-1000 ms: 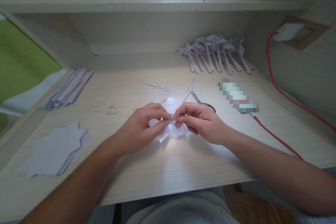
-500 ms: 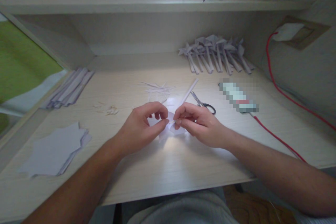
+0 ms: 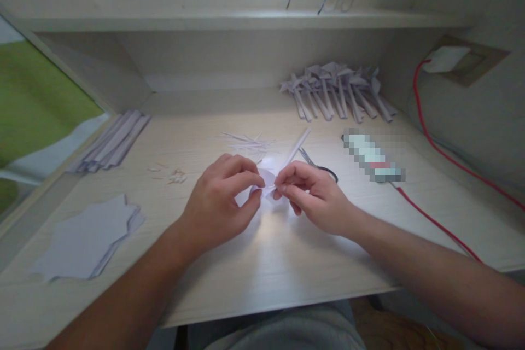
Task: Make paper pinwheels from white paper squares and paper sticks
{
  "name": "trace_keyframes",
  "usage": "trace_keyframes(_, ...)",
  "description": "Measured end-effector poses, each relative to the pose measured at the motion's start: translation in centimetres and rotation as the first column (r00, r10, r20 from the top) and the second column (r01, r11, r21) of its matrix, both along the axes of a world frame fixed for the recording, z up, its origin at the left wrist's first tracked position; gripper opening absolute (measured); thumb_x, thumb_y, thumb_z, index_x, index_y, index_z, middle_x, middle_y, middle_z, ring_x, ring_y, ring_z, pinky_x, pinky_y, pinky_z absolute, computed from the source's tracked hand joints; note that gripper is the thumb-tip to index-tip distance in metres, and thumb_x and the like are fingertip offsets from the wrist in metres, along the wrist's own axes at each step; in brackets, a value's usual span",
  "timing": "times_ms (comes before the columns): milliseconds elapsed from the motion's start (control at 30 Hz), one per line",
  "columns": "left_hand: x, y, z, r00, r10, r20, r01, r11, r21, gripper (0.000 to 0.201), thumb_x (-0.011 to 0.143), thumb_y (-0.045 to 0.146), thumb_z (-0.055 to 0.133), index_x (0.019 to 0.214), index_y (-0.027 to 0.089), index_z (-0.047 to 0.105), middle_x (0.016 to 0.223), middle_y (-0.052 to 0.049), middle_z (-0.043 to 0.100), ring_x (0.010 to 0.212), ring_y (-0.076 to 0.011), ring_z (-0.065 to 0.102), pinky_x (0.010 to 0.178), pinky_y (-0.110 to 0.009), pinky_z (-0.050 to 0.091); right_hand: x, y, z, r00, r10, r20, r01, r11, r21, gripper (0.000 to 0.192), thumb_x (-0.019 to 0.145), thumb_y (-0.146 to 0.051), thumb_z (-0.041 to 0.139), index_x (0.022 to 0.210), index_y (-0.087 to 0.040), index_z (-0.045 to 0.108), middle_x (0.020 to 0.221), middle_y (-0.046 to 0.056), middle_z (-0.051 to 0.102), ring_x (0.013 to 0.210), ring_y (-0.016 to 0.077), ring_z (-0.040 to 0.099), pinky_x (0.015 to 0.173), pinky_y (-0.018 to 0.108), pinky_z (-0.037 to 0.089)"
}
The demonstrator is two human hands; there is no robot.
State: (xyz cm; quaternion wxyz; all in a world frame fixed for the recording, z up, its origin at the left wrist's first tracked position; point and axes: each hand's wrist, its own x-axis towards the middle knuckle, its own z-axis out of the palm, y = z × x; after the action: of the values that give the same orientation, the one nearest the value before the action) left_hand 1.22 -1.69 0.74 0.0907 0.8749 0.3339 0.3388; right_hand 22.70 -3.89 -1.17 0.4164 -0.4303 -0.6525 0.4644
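My left hand has drawn its thumb back from the thin stick since the earlier frame, and its forefinger has come down by the folded paper.

My right hand pinches the stick between thumb and forefinger; my left thumb and forefinger stand at the paper's left side — whether they press on it, I cannot tell. The paper sits between my two hands, over the desk. Just beyond, a paper tube slants beside scissors, with thin pale strips to its left. Farther left lie small bits, cut sheets and, behind these, rolled tubes. At the back right — paper pinwheels, side by side.
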Motion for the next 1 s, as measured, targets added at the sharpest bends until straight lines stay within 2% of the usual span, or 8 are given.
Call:
trace_keyframes(167, 0.3, -0.4, 0.1, 0.989, 0.089, -0.119, -0.075, 0.990, 0.117, 0.010, 0.087, 0.016, 0.065, 0.089, 0.021, 0.073, 0.098, -0.006, 0.071, 0.091, -0.0238, 0.061, 0.079, -0.041, 0.049, 0.0, -0.2, -0.1, 0.999, 0.002, 0.044, -0.005, 0.999, 0.052, 0.010, 0.093, -0.013, 0.058, 0.096, -0.019, 0.064, 0.085, 0.001, 0.074, 0.059, 0.0092, 0.058, 0.056, 0.024, 0.045)
trace_keyframes(333, 0.4, -0.7, 0.1, 0.975, 0.122, -0.183, -0.096, 0.985, 0.145, 0.010, 0.087, 0.017, 0.064, 0.085, 0.022, 0.072, 0.099, -0.006, 0.072, 0.093, -0.0248, 0.060, 0.082, -0.043, 0.047, 0.0, -0.4, -0.2, 0.998, 0.010, 0.062, -0.014, 0.998, 0.064, 0.009, 0.095, -0.014, 0.058, 0.098, -0.019, 0.064, 0.089, 0.003, 0.073, 0.063, 0.0107, 0.061, 0.059, 0.024, 0.047)
trace_keyframes(567, 0.7, -0.8, 0.0, 0.984, 0.128, -0.124, -0.113, 0.986, 0.120, 0.008, 0.085, 0.016, 0.064, 0.086, 0.021, 0.071, 0.097, -0.006, 0.071, 0.093, -0.0251, 0.061, 0.083, -0.043, 0.049, -0.1, -0.6, -0.2, 0.998, 0.000, 0.067, -0.006, 0.997, 0.081, 0.004, 0.097, -0.019, 0.059, 0.099, -0.020, 0.061, 0.089, 0.004, 0.074, 0.064, 0.0124, 0.063, 0.060, 0.025, 0.048)
trace_keyframes(733, 0.8, -0.9, 0.0, 0.984, 0.156, -0.086, -0.146, 0.984, 0.106, 0.008, 0.084, 0.014, 0.065, 0.085, 0.021, 0.070, 0.096, -0.006, 0.071, 0.092, -0.0248, 0.061, 0.083, -0.043, 0.050, -0.2, -0.9, -0.4, 0.987, -0.027, 0.157, 0.004, 0.989, 0.146, 0.005, 0.098, -0.021, 0.059, 0.102, -0.021, 0.058, 0.083, 0.003, 0.072, 0.066, 0.0138, 0.064, 0.060, 0.026, 0.047)
trace_keyframes(1000, 0.8, -0.8, -0.3, 0.990, 0.114, -0.083, -0.107, 0.991, 0.084, 0.010, 0.084, 0.015, 0.065, 0.088, 0.022, 0.070, 0.099, -0.006, 0.071, 0.095, -0.0247, 0.061, 0.085, -0.043, 0.048, -0.2, -1.2, -0.1, 0.969, -0.025, 0.247, -0.025, 0.980, 0.197, 0.008, 0.096, -0.018, 0.058, 0.102, -0.022, 0.056, 0.084, 0.002, 0.070, 0.069, 0.0144, 0.065, 0.060, 0.025, 0.048)
